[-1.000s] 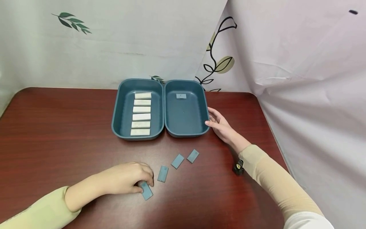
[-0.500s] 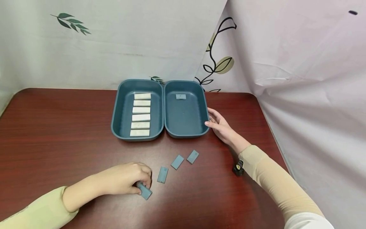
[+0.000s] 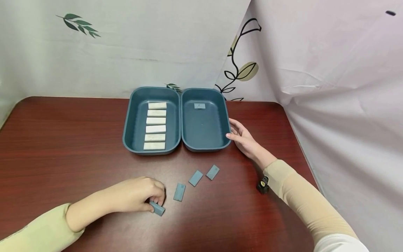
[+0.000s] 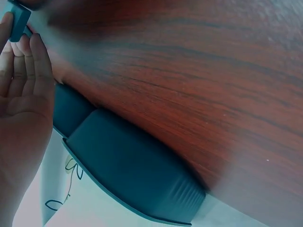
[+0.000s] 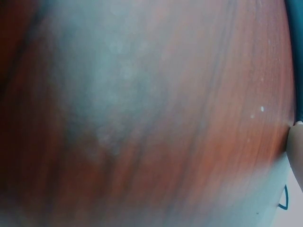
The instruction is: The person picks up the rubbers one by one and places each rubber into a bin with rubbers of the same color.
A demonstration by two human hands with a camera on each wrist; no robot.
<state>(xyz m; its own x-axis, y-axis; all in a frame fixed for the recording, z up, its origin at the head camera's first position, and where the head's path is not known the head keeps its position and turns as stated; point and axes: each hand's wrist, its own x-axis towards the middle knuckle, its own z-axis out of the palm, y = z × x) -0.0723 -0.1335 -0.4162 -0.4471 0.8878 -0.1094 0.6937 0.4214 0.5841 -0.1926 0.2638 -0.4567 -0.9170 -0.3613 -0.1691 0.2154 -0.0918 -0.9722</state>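
Observation:
My left hand pinches a blue-grey rectangular tile between thumb and fingers, low over the table. In the left wrist view the same tile sits at the fingertips, tipped on edge. Three more blue-grey tiles lie flat to its right: the nearest tile, a middle tile and a far tile. My right hand holds the right side of the right blue bin, thumb over the rim and fingers along the outer wall. One blue-grey tile lies at the back inside that bin.
A second blue bin stands directly against the first, on its left. Several white tiles lie in a column inside it. Behind the reddish-brown table hangs a white patterned cloth, and another cloth drapes at the right.
The tile in my left hand has turned from lying nearly flat to tilted, and shifted slightly left with the hand. My right hand and both bins stay in place.

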